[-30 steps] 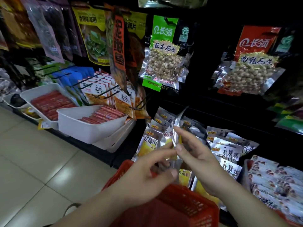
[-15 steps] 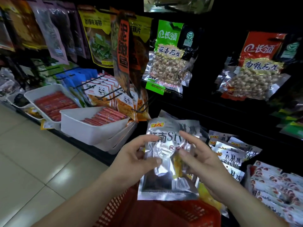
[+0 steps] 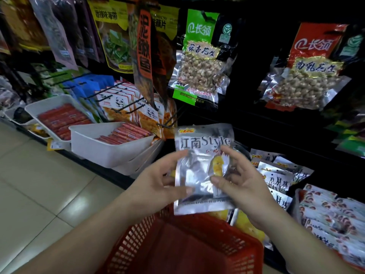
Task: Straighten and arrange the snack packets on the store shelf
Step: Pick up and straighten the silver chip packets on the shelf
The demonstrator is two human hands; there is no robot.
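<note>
Silver packet [image 3: 199,175] in both hands.

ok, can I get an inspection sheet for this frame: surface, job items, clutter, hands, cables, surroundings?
surface: dark store shelf, lower tier crowded with packets.
job's things: silver packet held upright, front to the camera, over the red basket; matching silver packets lie overlapped on the shelf at right.
clutter: white tubs of red sausages; panda packets on hooks; red-and-white packets far right.
grippers: left hand grips the packet's left edge; right hand pinches its right side.
cables: nothing seen.
surroundings: peanut bags hang above; tiled floor at left.
</note>
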